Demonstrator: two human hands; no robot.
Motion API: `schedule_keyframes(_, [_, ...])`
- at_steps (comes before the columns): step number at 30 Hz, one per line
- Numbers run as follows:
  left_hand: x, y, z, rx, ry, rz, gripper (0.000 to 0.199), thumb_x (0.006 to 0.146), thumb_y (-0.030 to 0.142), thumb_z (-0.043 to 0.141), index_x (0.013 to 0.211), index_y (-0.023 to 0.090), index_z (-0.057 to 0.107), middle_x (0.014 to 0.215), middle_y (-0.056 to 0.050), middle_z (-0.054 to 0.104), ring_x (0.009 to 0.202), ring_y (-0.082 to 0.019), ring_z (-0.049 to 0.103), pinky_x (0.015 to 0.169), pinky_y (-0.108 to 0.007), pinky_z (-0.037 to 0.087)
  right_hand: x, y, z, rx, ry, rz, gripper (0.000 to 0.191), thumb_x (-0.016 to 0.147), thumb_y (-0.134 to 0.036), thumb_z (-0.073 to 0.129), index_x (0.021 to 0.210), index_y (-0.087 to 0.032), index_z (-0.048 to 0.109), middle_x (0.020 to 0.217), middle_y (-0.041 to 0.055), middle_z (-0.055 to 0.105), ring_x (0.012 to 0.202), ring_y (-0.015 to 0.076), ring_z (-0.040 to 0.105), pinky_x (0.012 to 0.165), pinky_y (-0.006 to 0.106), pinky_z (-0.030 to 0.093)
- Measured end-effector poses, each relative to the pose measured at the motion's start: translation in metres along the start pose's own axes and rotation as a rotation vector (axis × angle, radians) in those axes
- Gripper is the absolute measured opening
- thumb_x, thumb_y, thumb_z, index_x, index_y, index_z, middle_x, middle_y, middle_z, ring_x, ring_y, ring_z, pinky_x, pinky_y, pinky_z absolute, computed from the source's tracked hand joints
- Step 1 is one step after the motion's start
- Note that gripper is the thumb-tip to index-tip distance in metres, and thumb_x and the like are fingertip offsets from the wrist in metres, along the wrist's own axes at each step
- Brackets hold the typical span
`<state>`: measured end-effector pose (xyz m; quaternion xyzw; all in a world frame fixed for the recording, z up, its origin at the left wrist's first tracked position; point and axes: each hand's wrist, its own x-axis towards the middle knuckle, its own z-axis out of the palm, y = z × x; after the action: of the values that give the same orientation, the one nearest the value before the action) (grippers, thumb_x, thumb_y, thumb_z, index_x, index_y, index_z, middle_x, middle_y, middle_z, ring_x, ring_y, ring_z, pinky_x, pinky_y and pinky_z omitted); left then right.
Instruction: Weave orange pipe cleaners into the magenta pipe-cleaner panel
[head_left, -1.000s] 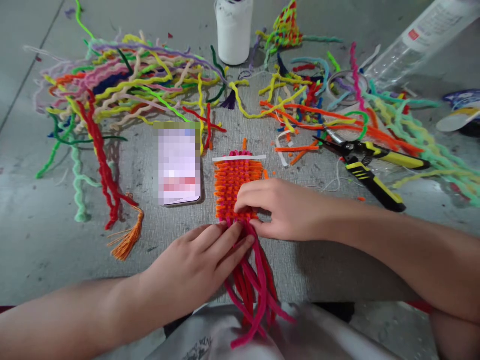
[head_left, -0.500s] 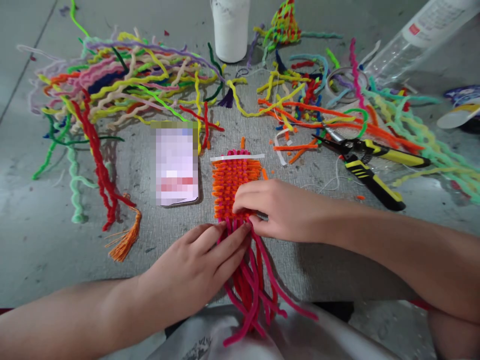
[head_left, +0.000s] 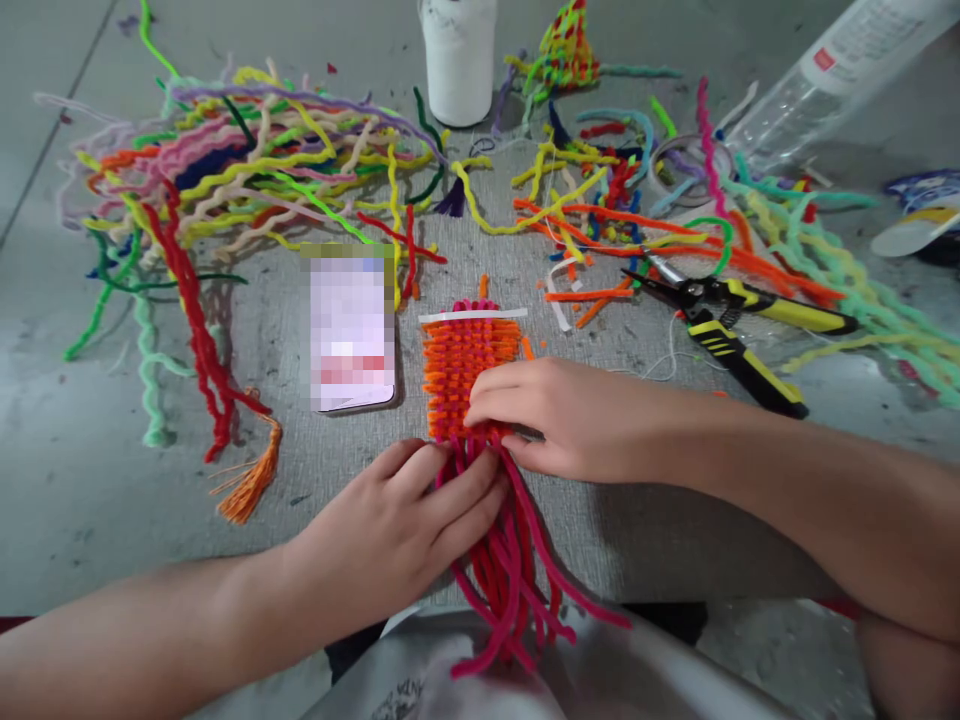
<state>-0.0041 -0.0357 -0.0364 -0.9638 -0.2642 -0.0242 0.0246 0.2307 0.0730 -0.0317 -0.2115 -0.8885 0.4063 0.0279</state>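
Note:
A woven piece of orange and pink pipe cleaners (head_left: 457, 365) lies flat on the table, a white strip (head_left: 472, 315) across its far end. From its near end, long pink pipe cleaners (head_left: 517, 580) hang loose over the table edge toward my lap. My left hand (head_left: 409, 510) presses its fingers together on these pink strands just below the weave. Curled at the lower right of the weave, my right hand (head_left: 544, 415) grips its edge, with thumb and fingertips close together. The fingertips of both hands partly hide the bottom row.
A phone (head_left: 352, 330) lies left of the weave. Piles of coloured pipe cleaners (head_left: 247, 170) spread at the back left and right. Yellow-black wire pliers (head_left: 720, 315) rest at right. A white bottle (head_left: 459, 65), a clear tube (head_left: 832, 80) and an orange tassel (head_left: 255, 480) are around.
My left fingers have shifted slightly over the pink strands, and the loose ends have swung a little. The right hand stays almost in place at the weave's edge.

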Motion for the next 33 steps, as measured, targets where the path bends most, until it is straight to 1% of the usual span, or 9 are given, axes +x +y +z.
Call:
schedule_keyframes(6, [0.001, -0.001, 0.0, -0.012, -0.026, 0.011, 0.034, 0.103, 0.031, 0.061, 0.134, 0.02, 0.071, 0.146, -0.004, 0.067, 0.098, -0.025, 0.056, 0.09, -0.041, 0.05, -0.002, 0.0, 0.004, -0.025, 0.021, 0.012, 0.018, 0.096, -0.005, 0.063, 0.106, -0.015, 0.075, 0.117, 0.0113, 0.074, 0.105, 0.0253, 0.072, 0.095, 0.04, 0.056])
schedule_keyframes(10, [0.001, 0.001, -0.001, -0.02, -0.008, -0.031, 0.025, 0.101, 0.029, 0.065, 0.125, 0.022, 0.071, 0.142, -0.005, 0.067, 0.101, -0.026, 0.055, 0.09, -0.041, 0.048, -0.003, -0.002, 0.006, -0.044, 0.014, 0.028, 0.018, 0.098, -0.007, 0.061, 0.108, -0.014, 0.074, 0.117, 0.0116, 0.073, 0.104, 0.0258, 0.071, 0.093, 0.041, 0.055])
schedule_keyframes(13, [0.004, 0.003, -0.001, -0.022, 0.004, -0.053, 0.021, 0.101, 0.028, 0.065, 0.12, 0.022, 0.071, 0.137, -0.006, 0.068, 0.097, -0.025, 0.055, 0.086, -0.041, 0.047, -0.002, 0.0, 0.008, -0.029, 0.028, 0.028, 0.018, 0.097, -0.006, 0.061, 0.106, -0.014, 0.074, 0.115, 0.0109, 0.073, 0.103, 0.025, 0.07, 0.092, 0.039, 0.054])
schedule_keyframes(15, [0.006, 0.004, 0.0, -0.018, 0.007, -0.043, 0.022, 0.102, 0.029, 0.063, 0.122, 0.022, 0.071, 0.136, -0.006, 0.068, 0.096, -0.025, 0.054, 0.086, -0.042, 0.047, -0.001, 0.002, 0.008, -0.009, 0.051, 0.021, 0.018, 0.094, -0.005, 0.063, 0.104, -0.015, 0.074, 0.113, 0.0101, 0.073, 0.102, 0.0243, 0.07, 0.091, 0.038, 0.054])
schedule_keyframes(18, [0.007, 0.004, 0.0, -0.011, -0.001, -0.028, 0.026, 0.105, 0.03, 0.059, 0.126, 0.021, 0.07, 0.14, -0.006, 0.068, 0.099, -0.026, 0.054, 0.088, -0.043, 0.048, -0.001, 0.005, 0.008, 0.013, 0.092, -0.004, 0.02, 0.091, -0.001, 0.062, 0.099, -0.015, 0.073, 0.108, 0.0086, 0.074, 0.098, 0.0225, 0.069, 0.087, 0.037, 0.053])
schedule_keyframes(23, [0.009, 0.003, 0.001, -0.015, 0.007, -0.03, 0.03, 0.106, 0.025, 0.052, 0.13, 0.02, 0.071, 0.141, -0.004, 0.069, 0.098, -0.026, 0.055, 0.086, -0.043, 0.049, -0.003, 0.007, 0.008, 0.014, 0.104, -0.017, 0.021, 0.091, -0.001, 0.06, 0.096, -0.017, 0.072, 0.108, 0.0089, 0.075, 0.098, 0.0227, 0.07, 0.088, 0.037, 0.053])
schedule_keyframes(25, [0.01, 0.002, 0.001, -0.019, 0.012, -0.03, 0.031, 0.106, 0.024, 0.052, 0.13, 0.02, 0.071, 0.141, -0.004, 0.07, 0.096, -0.026, 0.055, 0.084, -0.042, 0.049, -0.003, 0.007, 0.009, 0.016, 0.124, -0.014, 0.019, 0.091, -0.002, 0.061, 0.096, -0.017, 0.072, 0.108, 0.0086, 0.075, 0.098, 0.0229, 0.07, 0.087, 0.038, 0.053])
schedule_keyframes(27, [0.011, 0.001, 0.001, -0.025, 0.01, -0.031, 0.03, 0.105, 0.022, 0.054, 0.129, 0.02, 0.071, 0.139, -0.005, 0.071, 0.094, -0.025, 0.056, 0.083, -0.042, 0.049, -0.002, 0.006, 0.01, 0.021, 0.115, -0.007, 0.018, 0.09, -0.003, 0.062, 0.096, -0.017, 0.072, 0.108, 0.0086, 0.075, 0.098, 0.0229, 0.07, 0.088, 0.038, 0.053])
schedule_keyframes(33, [0.015, 0.001, 0.004, -0.063, 0.035, -0.077, 0.026, 0.102, 0.024, 0.058, 0.124, 0.018, 0.069, 0.131, -0.009, 0.072, 0.097, -0.027, 0.06, 0.081, -0.043, 0.051, -0.002, 0.005, 0.01, 0.028, 0.105, 0.0, 0.019, 0.086, -0.002, 0.066, 0.096, -0.017, 0.073, 0.112, 0.009, 0.076, 0.102, 0.0237, 0.071, 0.089, 0.037, 0.053])
